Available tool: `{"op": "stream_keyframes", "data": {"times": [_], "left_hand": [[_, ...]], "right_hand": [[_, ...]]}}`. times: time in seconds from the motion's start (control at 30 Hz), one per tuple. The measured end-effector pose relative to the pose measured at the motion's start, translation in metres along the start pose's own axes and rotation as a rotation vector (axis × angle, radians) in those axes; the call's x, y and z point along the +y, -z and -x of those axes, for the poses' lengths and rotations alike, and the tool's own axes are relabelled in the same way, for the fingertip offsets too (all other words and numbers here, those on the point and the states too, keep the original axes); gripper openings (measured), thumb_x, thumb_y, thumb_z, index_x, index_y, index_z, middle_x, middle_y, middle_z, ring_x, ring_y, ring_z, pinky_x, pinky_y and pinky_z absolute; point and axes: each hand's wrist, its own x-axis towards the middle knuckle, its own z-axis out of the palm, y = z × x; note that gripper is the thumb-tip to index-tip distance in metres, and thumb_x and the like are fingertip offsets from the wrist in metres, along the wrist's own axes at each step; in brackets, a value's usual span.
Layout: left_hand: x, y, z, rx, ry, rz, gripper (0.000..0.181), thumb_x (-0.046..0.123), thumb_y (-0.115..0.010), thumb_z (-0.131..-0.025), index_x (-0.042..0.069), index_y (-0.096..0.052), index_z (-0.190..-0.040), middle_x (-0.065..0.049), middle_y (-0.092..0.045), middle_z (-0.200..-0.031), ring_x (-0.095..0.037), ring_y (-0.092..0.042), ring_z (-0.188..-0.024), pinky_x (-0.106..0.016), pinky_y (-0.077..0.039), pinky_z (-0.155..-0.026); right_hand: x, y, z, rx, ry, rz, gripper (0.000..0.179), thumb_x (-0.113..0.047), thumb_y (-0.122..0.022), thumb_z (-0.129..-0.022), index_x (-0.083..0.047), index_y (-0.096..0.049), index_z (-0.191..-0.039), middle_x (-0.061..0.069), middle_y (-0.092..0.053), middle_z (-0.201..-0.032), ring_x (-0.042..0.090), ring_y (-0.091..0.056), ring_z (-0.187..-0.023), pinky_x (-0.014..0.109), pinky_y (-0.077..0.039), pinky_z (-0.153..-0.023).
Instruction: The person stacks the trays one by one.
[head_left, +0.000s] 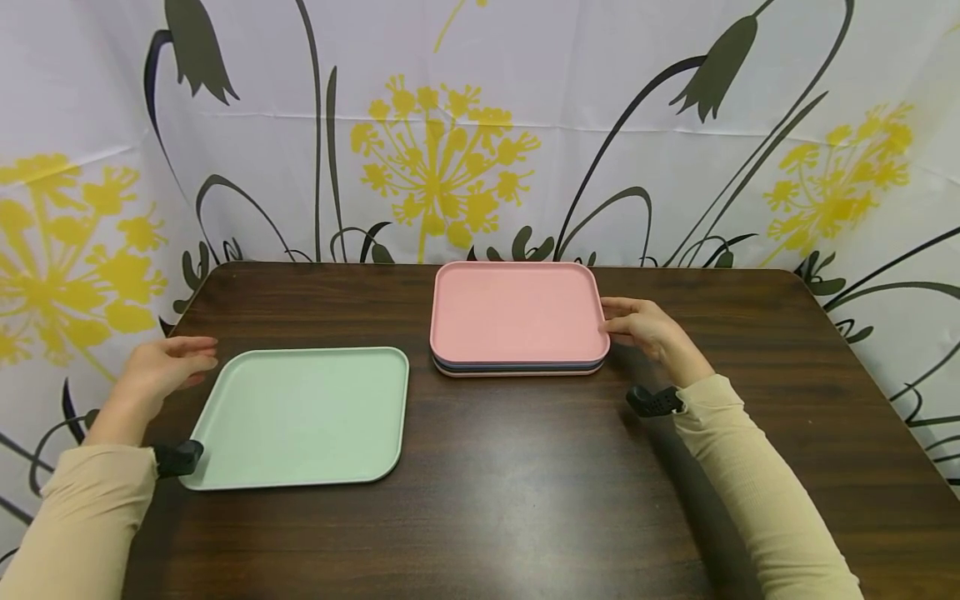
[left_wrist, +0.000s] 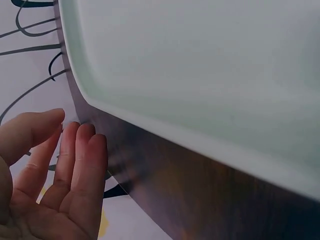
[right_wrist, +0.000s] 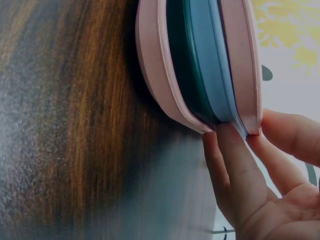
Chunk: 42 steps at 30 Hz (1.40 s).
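A stack of trays stands at the back middle of the table in the head view, with a pink tray (head_left: 517, 312) on top. Seen from the side in the right wrist view, a blue tray (right_wrist: 207, 55), a dark green tray (right_wrist: 182, 55) and another pink tray (right_wrist: 155, 60) lie beneath it. My right hand (head_left: 645, 329) is at the stack's right side, thumb and index finger pinching the top tray's rim, other fingertips against the lower edges. A light green tray (head_left: 300, 417) lies at the left. Just off its far left corner, my left hand (head_left: 165, 371) holds nothing, fingers loosely bent.
The dark brown wooden table (head_left: 525, 517) ends at the back just behind the stack. A white curtain (head_left: 585, 83) with yellow and grey flowers hangs behind and along the sides. Each wrist carries a black strap-on camera (head_left: 654, 402).
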Motion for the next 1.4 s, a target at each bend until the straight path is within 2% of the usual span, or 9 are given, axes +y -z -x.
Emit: {"op": "stream_keyframes", "data": {"times": [0.07,0.13,0.57,0.73,0.8,0.97,1.07,1.23,1.4], "left_hand": [[0.0,0.0,0.0,-0.003,0.009,-0.039,0.038,0.009,-0.059,-0.092,-0.013,-0.052,-0.122,0.041,-0.05,-0.075,0.019,-0.052,-0.067,-0.009,-0.054,-0.061],[-0.001,0.0,0.001,-0.009,0.015,-0.068,0.051,0.01,-0.059,-0.092,-0.021,-0.041,-0.129,0.042,-0.048,-0.075,0.019,-0.052,-0.067,-0.01,-0.054,-0.062],[-0.003,-0.002,-0.002,-0.084,0.059,-0.099,0.053,0.021,-0.058,-0.095,-0.016,-0.044,-0.131,0.039,-0.046,-0.078,0.018,-0.053,-0.07,-0.011,-0.055,-0.066],[-0.003,-0.002,-0.004,-0.118,0.086,-0.19,0.062,0.022,-0.059,-0.094,-0.019,-0.037,-0.134,0.012,-0.065,-0.092,0.017,-0.051,-0.07,-0.014,-0.056,-0.065],[-0.005,-0.002,-0.006,-0.129,0.095,-0.219,0.063,0.022,-0.06,-0.093,-0.019,-0.036,-0.134,-0.004,-0.068,-0.101,0.017,-0.05,-0.07,-0.016,-0.056,-0.065],[-0.011,-0.003,-0.01,-0.128,0.107,-0.248,0.066,0.024,-0.064,-0.09,-0.017,-0.038,-0.135,-0.021,-0.068,-0.109,0.017,-0.048,-0.07,-0.019,-0.056,-0.065],[-0.012,-0.004,-0.012,-0.11,0.109,-0.248,0.065,0.019,-0.066,-0.088,-0.017,-0.039,-0.135,-0.016,-0.071,-0.104,0.018,-0.048,-0.069,-0.019,-0.056,-0.063],[-0.013,-0.006,-0.012,-0.081,0.111,-0.211,0.059,0.009,-0.065,-0.087,-0.018,-0.04,-0.133,0.008,-0.07,-0.088,0.017,-0.048,-0.067,-0.02,-0.056,-0.062],[-0.012,-0.01,-0.011,-0.04,0.086,-0.218,0.053,0.008,-0.062,-0.088,-0.019,-0.043,-0.13,-0.004,-0.071,-0.089,0.016,-0.048,-0.067,-0.017,-0.054,-0.06]], "right_hand": [[0.0,0.0,0.0,0.001,-0.001,0.004,0.062,0.004,-0.052,-0.093,0.004,-0.025,-0.149,0.03,-0.033,-0.148,-0.005,-0.055,-0.087,0.015,-0.053,-0.086],[-0.001,0.0,0.0,0.001,-0.004,0.002,0.062,0.004,-0.052,-0.092,0.003,-0.025,-0.149,0.029,-0.033,-0.149,-0.004,-0.055,-0.088,0.016,-0.054,-0.087],[0.001,0.001,-0.001,0.004,-0.023,0.025,0.062,0.003,-0.052,-0.093,0.002,-0.026,-0.149,0.027,-0.035,-0.149,-0.001,-0.056,-0.092,0.023,-0.053,-0.096],[0.001,0.001,-0.002,0.003,-0.021,0.022,0.062,0.004,-0.051,-0.093,0.003,-0.026,-0.149,0.027,-0.034,-0.15,0.0,-0.056,-0.093,0.022,-0.054,-0.093],[0.0,0.001,-0.001,0.005,-0.02,0.018,0.061,0.004,-0.051,-0.093,0.003,-0.026,-0.149,0.027,-0.034,-0.149,0.0,-0.056,-0.092,0.02,-0.054,-0.091],[-0.001,0.0,-0.001,0.011,-0.019,0.0,0.061,0.005,-0.051,-0.092,0.003,-0.027,-0.148,0.028,-0.035,-0.148,-0.003,-0.056,-0.087,0.013,-0.054,-0.079],[-0.001,0.0,0.0,0.01,-0.015,-0.01,0.061,0.005,-0.051,-0.092,0.004,-0.026,-0.148,0.029,-0.034,-0.148,-0.005,-0.056,-0.084,0.012,-0.053,-0.078],[-0.001,-0.001,0.0,0.01,-0.017,-0.014,0.062,0.004,-0.052,-0.092,0.003,-0.026,-0.149,0.026,-0.037,-0.143,-0.005,-0.056,-0.083,0.011,-0.053,-0.079],[0.0,-0.001,0.0,0.008,-0.012,-0.022,0.063,0.004,-0.053,-0.092,0.003,-0.025,-0.149,0.025,-0.037,-0.143,-0.006,-0.056,-0.084,0.011,-0.053,-0.079]]}}
